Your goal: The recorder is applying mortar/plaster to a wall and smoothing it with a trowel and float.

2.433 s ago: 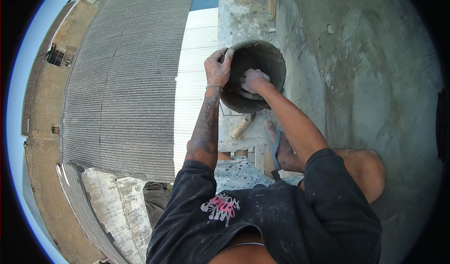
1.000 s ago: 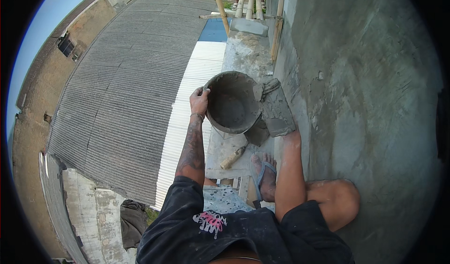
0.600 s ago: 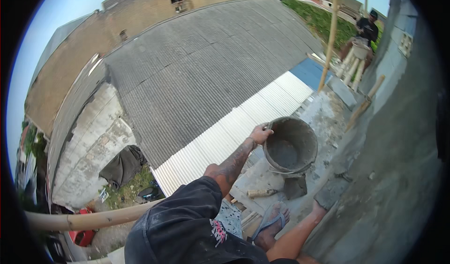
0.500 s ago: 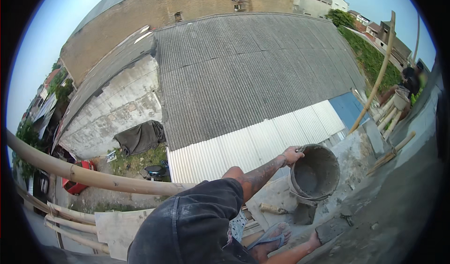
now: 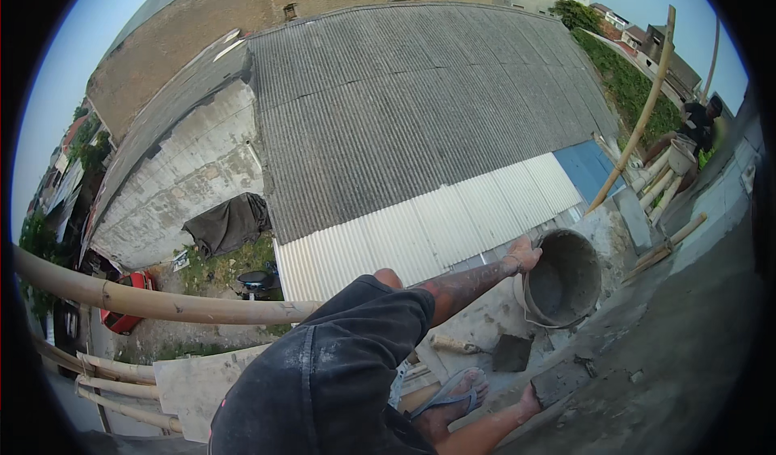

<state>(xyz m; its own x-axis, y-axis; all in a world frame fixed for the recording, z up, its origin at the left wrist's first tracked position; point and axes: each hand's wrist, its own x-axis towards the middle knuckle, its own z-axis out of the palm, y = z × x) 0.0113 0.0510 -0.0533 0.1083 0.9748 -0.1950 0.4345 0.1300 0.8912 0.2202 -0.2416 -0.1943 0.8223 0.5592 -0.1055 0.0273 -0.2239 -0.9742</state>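
My left hand (image 5: 524,257) grips the left rim of a mortar-coated bucket (image 5: 566,271), which tilts with its opening towards me and shows grey residue inside. At lower right my right hand (image 5: 529,402) holds a flat tool caked with grey mortar (image 5: 558,382), close to the rough rendered wall (image 5: 655,374); its fingers are mostly under the tool. Between my hands, a trowel with a pale handle (image 5: 449,343) and dark, mortar-covered blade (image 5: 511,353) lies on the ledge (image 5: 485,322), beside my sandalled foot (image 5: 461,394).
A bamboo rail (image 5: 162,301) runs along the left, above a drop to a yard with a red car (image 5: 121,319). Corrugated roofs (image 5: 420,107) lie below. An upright bamboo pole (image 5: 647,107) and a co-worker (image 5: 699,124) beside a bucket (image 5: 681,154) are at right.
My right hand has come out of the bucket with the mortar-caked tool. My left hand has since moved the bucket right, tilting it. The view has turned left and up, revealing roofs and rail.
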